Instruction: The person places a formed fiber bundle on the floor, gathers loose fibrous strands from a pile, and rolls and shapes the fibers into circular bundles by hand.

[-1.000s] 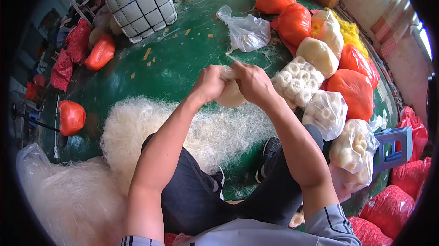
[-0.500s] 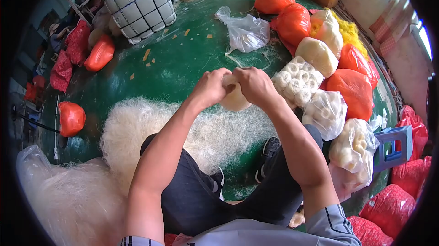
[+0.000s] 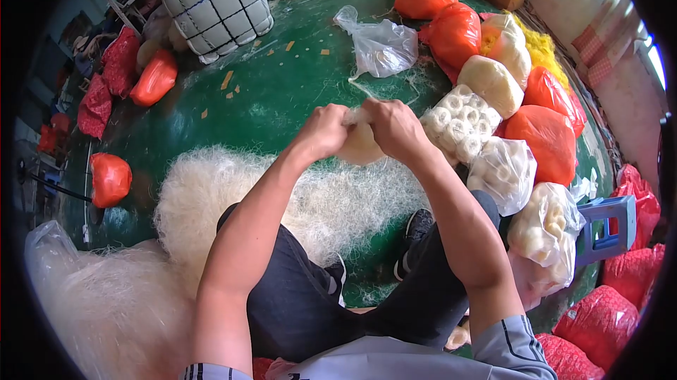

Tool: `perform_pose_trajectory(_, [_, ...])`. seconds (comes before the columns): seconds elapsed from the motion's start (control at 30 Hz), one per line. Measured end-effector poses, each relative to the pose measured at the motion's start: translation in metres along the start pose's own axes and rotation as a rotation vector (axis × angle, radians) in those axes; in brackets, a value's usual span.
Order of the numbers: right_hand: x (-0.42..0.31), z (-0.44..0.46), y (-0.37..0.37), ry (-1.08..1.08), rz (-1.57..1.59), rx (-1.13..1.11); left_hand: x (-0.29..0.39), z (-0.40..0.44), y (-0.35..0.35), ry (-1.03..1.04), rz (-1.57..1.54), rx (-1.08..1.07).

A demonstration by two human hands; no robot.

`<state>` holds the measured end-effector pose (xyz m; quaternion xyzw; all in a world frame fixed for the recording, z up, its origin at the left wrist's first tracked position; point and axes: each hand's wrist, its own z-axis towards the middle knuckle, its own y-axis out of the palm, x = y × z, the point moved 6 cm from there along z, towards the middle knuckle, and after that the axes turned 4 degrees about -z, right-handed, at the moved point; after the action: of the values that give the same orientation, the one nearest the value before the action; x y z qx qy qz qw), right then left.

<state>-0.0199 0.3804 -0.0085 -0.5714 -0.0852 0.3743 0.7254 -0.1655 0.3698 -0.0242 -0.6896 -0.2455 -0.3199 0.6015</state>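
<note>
My left hand (image 3: 326,129) and my right hand (image 3: 391,128) are close together in front of me, fingers closed on the pale gathered top of a rounded cream bundle (image 3: 362,147). A short twisted whitish length shows between the hands. The bundle hangs just below them; whether it is bagged or bare fibre I cannot make out. Beneath my arms a loose heap of pale, wiry fibre (image 3: 218,196) spreads across the green floor (image 3: 233,122). Beyond my hands lies a crumpled clear plastic bag (image 3: 384,48), with a pale strand near it.
At right stand a clear bag of fibre rolls (image 3: 462,122), several orange bags (image 3: 539,143) and a blue stool (image 3: 606,228). A large bagged fibre mass (image 3: 120,309) is at lower left. A strapped grey-white bale (image 3: 215,6) stands at the back; another person (image 3: 84,55) is at far left.
My hands have drawn slightly apart, and more of the twisted whitish top shows between them. The bundle has risen a little in view.
</note>
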Motion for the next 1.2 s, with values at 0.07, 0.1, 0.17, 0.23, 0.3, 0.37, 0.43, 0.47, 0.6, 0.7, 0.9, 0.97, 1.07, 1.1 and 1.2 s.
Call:
perform_pose_trajectory(0.07, [-0.005,-0.002,-0.002,-0.073,-0.017,0.032,-0.001,0.0,0.003,0.023,0.002,0.021])
perform_pose_trajectory(0.1, [-0.01,-0.002,-0.003,-0.106,0.009,0.077,0.0,0.0,0.006,0.039,0.019,0.036])
perform_pose_trajectory(0.17, [-0.011,-0.002,-0.006,-0.106,0.062,0.145,-0.002,0.002,0.006,0.033,0.005,0.058])
perform_pose_trajectory(0.23, [-0.003,-0.002,-0.008,-0.034,0.117,0.195,-0.003,0.005,-0.002,-0.008,-0.057,0.067])
perform_pose_trajectory(0.3, [0.004,0.0,-0.002,-0.002,0.064,0.066,0.003,0.0,-0.003,0.049,-0.121,0.125])
perform_pose_trajectory(0.37, [0.004,-0.001,0.0,-0.005,0.073,0.087,0.005,-0.001,-0.001,0.06,-0.086,0.137])
perform_pose_trajectory(0.43, [-0.003,-0.001,-0.009,-0.049,0.136,0.26,0.005,0.002,0.003,0.033,0.044,0.111])
perform_pose_trajectory(0.47, [-0.001,-0.001,-0.009,-0.015,0.162,0.239,0.002,0.002,0.003,0.015,-0.039,0.105])
perform_pose_trajectory(0.6, [0.006,-0.002,-0.007,0.053,0.118,0.063,0.011,-0.004,-0.002,0.087,-0.14,0.181])
perform_pose_trajectory(0.7, [-0.008,-0.002,-0.013,-0.043,0.087,0.192,0.011,0.0,0.001,0.086,-0.073,0.179])
perform_pose_trajectory(0.9, [0.004,-0.003,-0.006,0.082,0.083,0.069,0.014,-0.008,-0.004,0.124,-0.109,0.263])
perform_pose_trajectory(0.97, [-0.002,-0.002,-0.007,0.014,-0.003,0.099,0.018,-0.009,-0.002,0.148,0.012,0.251])
perform_pose_trajectory(1.07, [-0.005,-0.004,-0.014,-0.014,0.175,0.289,0.014,-0.005,-0.002,0.044,0.058,0.136])
perform_pose_trajectory(1.1, [0.001,-0.003,-0.01,0.065,0.169,0.229,0.01,-0.003,-0.004,0.019,-0.002,0.131])
perform_pose_trajectory(1.2, [0.01,-0.003,-0.001,0.105,0.176,-0.016,0.014,-0.008,-0.003,0.114,-0.056,0.187])
